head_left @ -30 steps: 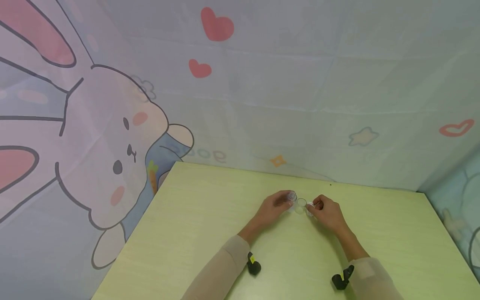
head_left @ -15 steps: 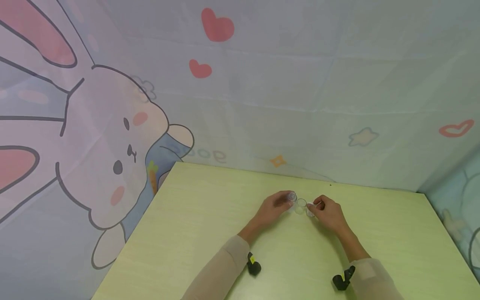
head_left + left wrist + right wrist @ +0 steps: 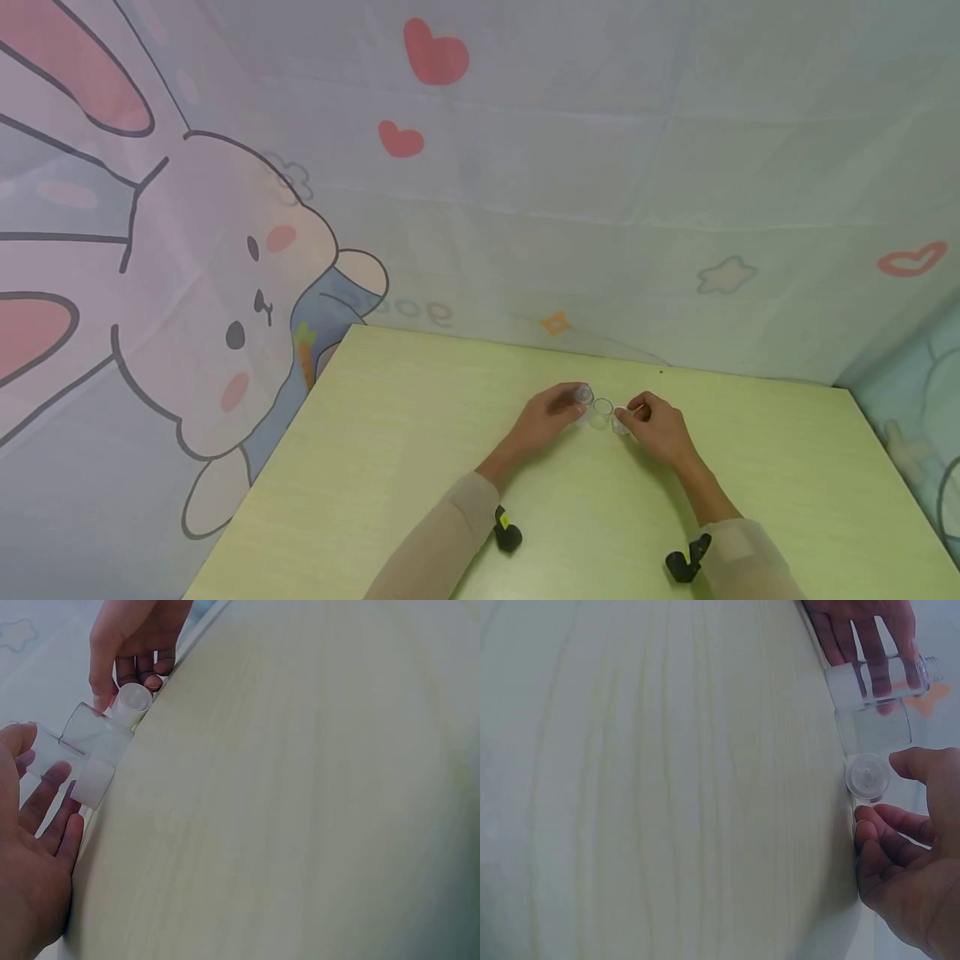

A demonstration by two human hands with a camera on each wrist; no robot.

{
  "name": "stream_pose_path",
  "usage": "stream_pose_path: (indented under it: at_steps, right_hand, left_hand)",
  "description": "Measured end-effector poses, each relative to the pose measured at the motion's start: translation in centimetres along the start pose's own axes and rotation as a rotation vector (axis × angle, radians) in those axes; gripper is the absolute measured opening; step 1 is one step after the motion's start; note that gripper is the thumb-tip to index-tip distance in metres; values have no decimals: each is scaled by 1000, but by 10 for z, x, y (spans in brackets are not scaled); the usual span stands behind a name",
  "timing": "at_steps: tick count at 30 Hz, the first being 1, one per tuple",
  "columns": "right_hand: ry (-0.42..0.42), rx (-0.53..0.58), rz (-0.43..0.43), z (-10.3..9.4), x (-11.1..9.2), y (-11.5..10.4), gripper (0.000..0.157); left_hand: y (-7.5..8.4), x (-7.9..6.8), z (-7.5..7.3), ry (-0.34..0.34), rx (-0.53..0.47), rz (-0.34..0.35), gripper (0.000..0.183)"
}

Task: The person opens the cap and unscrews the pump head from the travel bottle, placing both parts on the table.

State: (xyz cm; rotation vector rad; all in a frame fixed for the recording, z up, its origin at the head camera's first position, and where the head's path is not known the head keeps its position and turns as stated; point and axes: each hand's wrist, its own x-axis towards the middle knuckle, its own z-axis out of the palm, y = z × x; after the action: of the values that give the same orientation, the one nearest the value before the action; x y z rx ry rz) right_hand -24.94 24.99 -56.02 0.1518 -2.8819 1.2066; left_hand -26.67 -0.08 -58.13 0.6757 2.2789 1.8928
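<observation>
My left hand [image 3: 551, 415] holds a small clear bottle [image 3: 889, 677] upright on the table. Its threaded neck [image 3: 932, 669] is bare, and a white band [image 3: 94, 784] shows near its base. Next to the bottle, on its right, stands a clear round cup [image 3: 602, 414] with a dark-looking rim, close to or touching it. On the cup's other side, my right hand [image 3: 657, 429] has its thumb and fingers around a small white cap-like piece [image 3: 868, 777]. In the left wrist view, that piece shows a round hollow end, near the right hand's fingers [image 3: 154, 681].
Everything stands on a pale yellow-green wood-grain table [image 3: 420, 417], near its back edge. Behind it hangs a printed cloth [image 3: 562, 167] with hearts and a rabbit. A black wrist camera [image 3: 507, 531] is strapped at the left cuff, another black camera [image 3: 686, 562] at the right.
Both hands stay almost where they were, with the bottle, cup and white piece between them. The white piece shows slightly more beneath the right thumb than a second ago.
</observation>
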Motion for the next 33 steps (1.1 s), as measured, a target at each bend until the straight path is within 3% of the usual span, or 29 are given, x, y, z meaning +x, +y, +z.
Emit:
stream_pose_path:
  at_steps: [13,33]
  right_hand:
    - [10,-8,-4,-1,-2,-1,42]
    - [-24,31,10,-13,-4,-6,48]
  left_hand:
    - [2,0,1,24,-9,37,40]
    - [2,1,1,17,-38,17,45]
